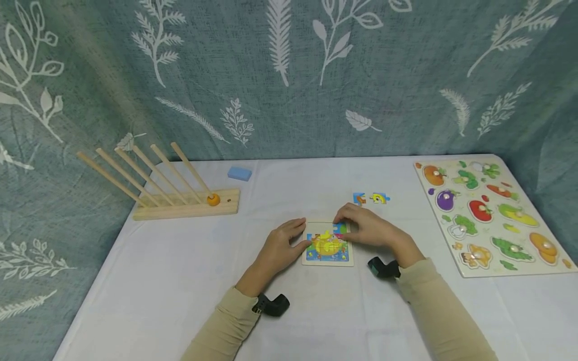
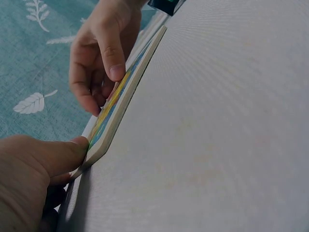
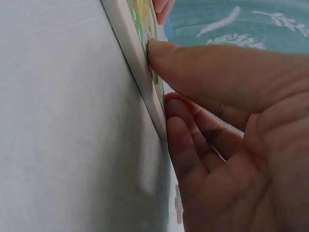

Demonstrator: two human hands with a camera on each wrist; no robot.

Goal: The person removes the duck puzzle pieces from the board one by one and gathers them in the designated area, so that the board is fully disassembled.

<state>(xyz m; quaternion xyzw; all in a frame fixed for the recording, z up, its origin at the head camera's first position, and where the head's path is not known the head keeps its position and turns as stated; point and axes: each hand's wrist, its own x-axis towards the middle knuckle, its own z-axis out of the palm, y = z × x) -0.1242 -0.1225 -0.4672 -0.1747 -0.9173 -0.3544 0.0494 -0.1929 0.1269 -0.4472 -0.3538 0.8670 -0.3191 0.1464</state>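
Note:
A small jigsaw puzzle [image 1: 328,253] in a pale wooden frame lies on the white cloth, showing a yellow picture on blue. My left hand [image 1: 281,246] grips the frame's left side, its thumb [image 2: 72,153] along the top edge and its other fingers partly hidden. At the upper right corner my right hand [image 1: 371,226] pinches a puzzle piece [image 3: 153,72], with the thumb [image 3: 169,55] over it. The piece stands slightly proud of the board, and its other fingers curl by the frame's edge. Two loose puzzle pieces, one blue and brown [image 1: 359,198], one yellow and blue [image 1: 380,198], lie just beyond that hand.
To the left stands a wooden peg rack [image 1: 185,211] with slanting rods and an orange bead [image 1: 213,200]. Behind it is a blue block [image 1: 240,173]. A vegetable puzzle board [image 1: 489,200] lies at the right. A green leaf-patterned curtain [image 1: 298,115] hangs along the table's back edge.

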